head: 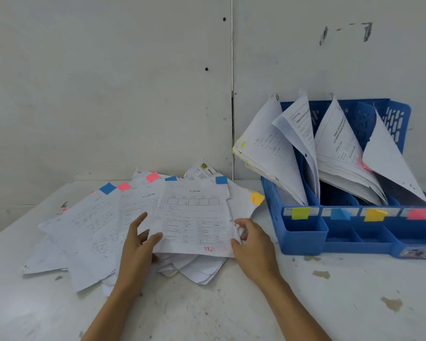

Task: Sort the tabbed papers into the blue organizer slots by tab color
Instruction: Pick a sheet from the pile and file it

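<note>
A loose pile of tabbed papers [96, 225] lies spread on the white table, showing blue, pink and orange tabs. On top lies a printed sheet with a blue tab [194, 217]. My left hand [138, 242] grips that sheet's lower left edge, thumb on top. My right hand [250, 239] pinches its lower right corner. To the right stands the blue organizer [303, 232], with sorted papers leaning in its slots. Its front bears a green label [300, 213], a blue label [340, 214], an orange label [374, 214] and a pink label [419, 214].
A white wall rises right behind the pile and the organizer. The table [330, 303] has chipped brown spots near the front right. An orange-tabbed sheet [256, 198] pokes out of the pile toward the organizer's left wall.
</note>
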